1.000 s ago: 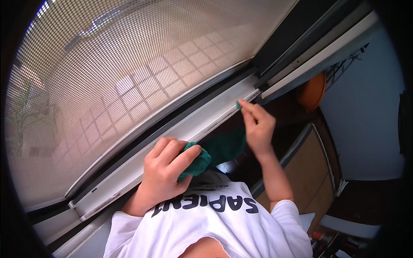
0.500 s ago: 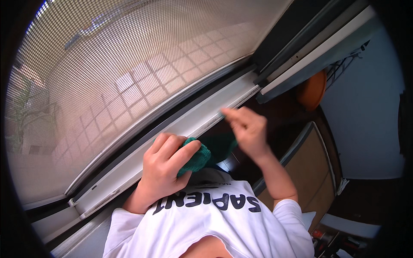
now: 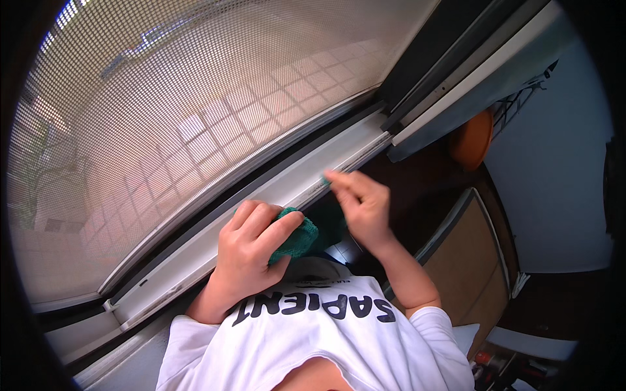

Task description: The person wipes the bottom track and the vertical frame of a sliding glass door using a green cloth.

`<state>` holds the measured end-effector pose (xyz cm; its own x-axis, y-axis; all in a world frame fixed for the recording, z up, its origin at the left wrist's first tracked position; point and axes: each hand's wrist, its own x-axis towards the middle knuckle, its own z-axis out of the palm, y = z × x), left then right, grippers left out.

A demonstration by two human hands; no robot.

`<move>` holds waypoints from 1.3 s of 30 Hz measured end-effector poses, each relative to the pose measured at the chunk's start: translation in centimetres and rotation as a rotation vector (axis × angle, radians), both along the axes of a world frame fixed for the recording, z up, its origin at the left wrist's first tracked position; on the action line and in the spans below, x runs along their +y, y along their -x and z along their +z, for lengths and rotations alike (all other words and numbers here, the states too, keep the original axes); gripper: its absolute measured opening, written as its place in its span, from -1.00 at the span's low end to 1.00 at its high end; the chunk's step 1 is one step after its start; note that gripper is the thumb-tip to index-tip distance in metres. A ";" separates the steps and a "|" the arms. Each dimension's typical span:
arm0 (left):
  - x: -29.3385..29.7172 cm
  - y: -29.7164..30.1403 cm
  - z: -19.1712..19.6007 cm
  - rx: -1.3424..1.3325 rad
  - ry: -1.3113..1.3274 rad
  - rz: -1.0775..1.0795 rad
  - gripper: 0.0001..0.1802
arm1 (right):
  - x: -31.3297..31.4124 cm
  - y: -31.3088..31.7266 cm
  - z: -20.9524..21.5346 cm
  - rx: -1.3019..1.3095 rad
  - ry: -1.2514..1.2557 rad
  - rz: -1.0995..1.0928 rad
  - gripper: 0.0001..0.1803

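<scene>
A green cloth [image 3: 298, 238] is bunched in my left hand [image 3: 250, 242], whose fingers wrap over it at the inner edge of the white window sill [image 3: 274, 185]. My right hand [image 3: 366, 207] is closed in a pinch, with a small bit of the green cloth showing at its fingertips. Those fingertips lie at the dirty groove [image 3: 312, 193] along the sill's inner edge. Part of the cloth hangs in shadow between both hands, below the sill.
A mesh screen [image 3: 195, 111] rises beyond the sill, with tiled ground behind it. Dark window frame posts [image 3: 437, 72] stand at the sill's right end. An orange rounded object [image 3: 472, 140] and a tan panel [image 3: 466, 260] are to the right.
My right hand has slid a little left and toward me along the groove, still pinching the cloth. My left hand stays almost where it was.
</scene>
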<state>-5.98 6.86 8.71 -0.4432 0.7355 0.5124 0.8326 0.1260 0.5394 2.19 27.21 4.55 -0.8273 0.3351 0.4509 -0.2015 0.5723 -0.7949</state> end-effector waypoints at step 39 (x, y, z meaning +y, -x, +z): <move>-0.3 0.1 -0.2 0.034 0.010 -0.029 -0.37 | -3.0 0.0 0.7 -0.042 -0.026 0.104 -0.70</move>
